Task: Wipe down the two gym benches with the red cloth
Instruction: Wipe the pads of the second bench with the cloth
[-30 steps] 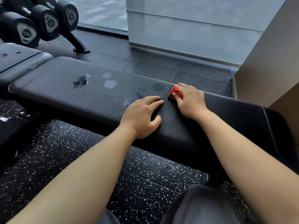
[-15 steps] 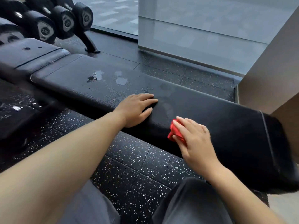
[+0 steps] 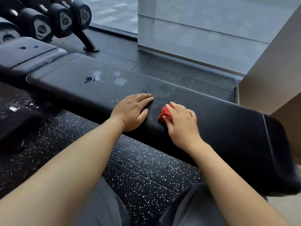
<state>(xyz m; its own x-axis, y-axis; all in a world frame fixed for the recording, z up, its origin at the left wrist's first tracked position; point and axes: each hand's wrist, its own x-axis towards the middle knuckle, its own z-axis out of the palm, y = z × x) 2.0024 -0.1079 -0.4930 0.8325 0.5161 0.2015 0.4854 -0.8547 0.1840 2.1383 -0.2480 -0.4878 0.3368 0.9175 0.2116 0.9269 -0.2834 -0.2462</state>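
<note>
Four right fingers over red cloth

The pale badges on the end caps of the dumbbells are showing dark markings that are coming out too blurred and small to read, and nothing else in view is carrying legible text, numbers or brands.

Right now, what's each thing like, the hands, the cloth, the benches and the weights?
near bench: wet patches on its top.
far bench: a few dark drops on it.
red cloth: bunched up, on the near bench.
right hand: holds the red cloth against the near bench.
left hand: flat on the near bench, fingers straight.
dumbbells: resting on their rack.
</note>
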